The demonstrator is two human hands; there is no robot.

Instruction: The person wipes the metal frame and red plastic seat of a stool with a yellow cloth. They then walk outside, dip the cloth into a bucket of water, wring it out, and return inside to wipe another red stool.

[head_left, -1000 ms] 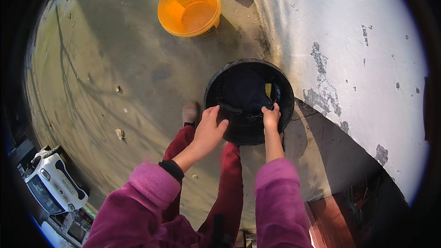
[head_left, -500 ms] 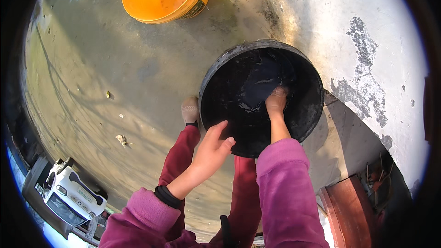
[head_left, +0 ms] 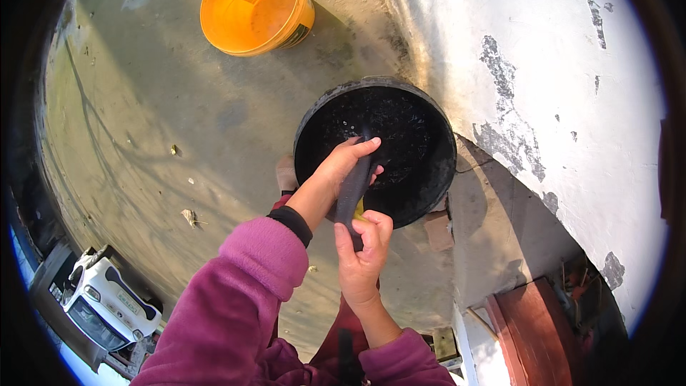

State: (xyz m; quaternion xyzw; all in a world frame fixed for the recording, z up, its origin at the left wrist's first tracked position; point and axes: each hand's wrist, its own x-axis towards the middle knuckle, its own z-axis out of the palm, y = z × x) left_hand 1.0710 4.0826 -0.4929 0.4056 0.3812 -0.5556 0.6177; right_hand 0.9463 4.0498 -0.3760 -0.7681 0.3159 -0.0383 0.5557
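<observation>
Over the near left part of a round black tub (head_left: 431, 164), both my hands grip a long, dark grey, wet-looking thing (head_left: 351, 189). A yellow patch shows along its right side near the lower end; its kind I cannot make out. My left hand (head_left: 341, 161) is closed round the upper part, the thumb lying across the top. Lower down, my right hand (head_left: 366, 249) pinches the near end between thumb and fingers. Dark water with ripples and a few bubbles fills the tub's inside.
An orange bucket (head_left: 306, 20) stands on the concrete ground beyond the tub. A white wall with peeling paint (head_left: 543, 50) rises at the right. A reddish-brown curved object (head_left: 532, 332) lies at lower right, and a white vehicle (head_left: 107, 300) shows at far lower left.
My right hand has come up out of the water and moved toward me. My left hand, open before, has closed round the dark grey thing, now held above the tub.
</observation>
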